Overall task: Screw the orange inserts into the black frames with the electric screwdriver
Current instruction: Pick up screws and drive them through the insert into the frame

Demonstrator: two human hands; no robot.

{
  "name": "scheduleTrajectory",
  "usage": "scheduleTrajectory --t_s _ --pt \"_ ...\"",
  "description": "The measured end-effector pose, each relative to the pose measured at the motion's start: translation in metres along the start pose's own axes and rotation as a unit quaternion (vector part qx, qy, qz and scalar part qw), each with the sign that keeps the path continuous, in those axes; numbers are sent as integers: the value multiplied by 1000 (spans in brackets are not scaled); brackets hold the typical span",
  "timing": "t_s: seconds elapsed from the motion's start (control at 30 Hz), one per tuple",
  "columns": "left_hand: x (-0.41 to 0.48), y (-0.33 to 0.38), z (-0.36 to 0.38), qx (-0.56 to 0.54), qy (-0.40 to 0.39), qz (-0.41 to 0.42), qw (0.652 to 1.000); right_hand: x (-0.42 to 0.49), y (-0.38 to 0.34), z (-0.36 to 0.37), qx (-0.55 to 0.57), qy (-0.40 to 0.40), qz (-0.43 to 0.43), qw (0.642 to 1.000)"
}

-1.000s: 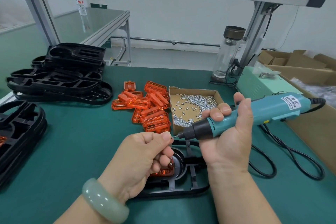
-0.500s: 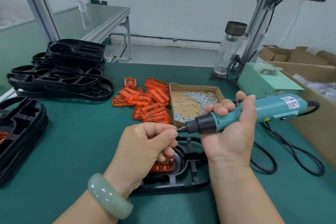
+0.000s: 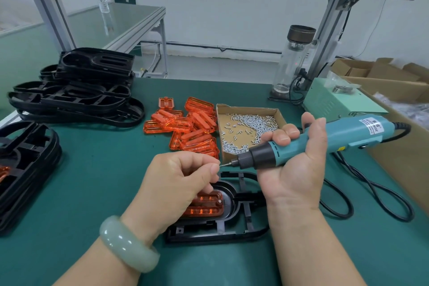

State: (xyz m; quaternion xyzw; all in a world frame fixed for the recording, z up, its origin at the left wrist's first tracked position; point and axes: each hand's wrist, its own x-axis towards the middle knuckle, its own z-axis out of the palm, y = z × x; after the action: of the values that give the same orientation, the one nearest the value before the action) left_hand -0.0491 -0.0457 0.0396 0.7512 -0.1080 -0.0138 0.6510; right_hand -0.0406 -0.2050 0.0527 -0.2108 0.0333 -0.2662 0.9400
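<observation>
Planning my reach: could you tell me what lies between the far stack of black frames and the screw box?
A pile of loose orange inserts, seen in the head view.

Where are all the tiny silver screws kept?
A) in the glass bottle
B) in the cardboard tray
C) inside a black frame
B: the screws lie heaped in the open cardboard tray, right beside the orange inserts.

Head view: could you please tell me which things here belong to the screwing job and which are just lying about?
Job: screwdriver in the right hand; left hand pinching a screw at its tip; frame with orange insert; screw box; spare inserts; stacked frames.
Lying about: glass bottle; cardboard boxes.
</observation>
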Motion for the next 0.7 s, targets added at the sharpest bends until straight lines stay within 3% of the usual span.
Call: scheduleTrajectory --t_s 0.07,0.13,0.23,0.4,0.7 --pt "3 -2 -13 76 10 18 997 3 -4 -1 -3 -2 -8 1000" --pt "5 -6 -32 227 0 12 974 5 -8 -2 -13 -2 -16 1000" --pt "3 -15 -52 334 -87 -59 937 5 -8 -3 -27 -8 -13 1000" --pt "1 -23 -57 353 -153 -67 921 0 4 -3 -93 -42 -10 995" --pt "0 -28 -42 359 -144 -31 922 -15 27 0 -187 -134 -20 973"
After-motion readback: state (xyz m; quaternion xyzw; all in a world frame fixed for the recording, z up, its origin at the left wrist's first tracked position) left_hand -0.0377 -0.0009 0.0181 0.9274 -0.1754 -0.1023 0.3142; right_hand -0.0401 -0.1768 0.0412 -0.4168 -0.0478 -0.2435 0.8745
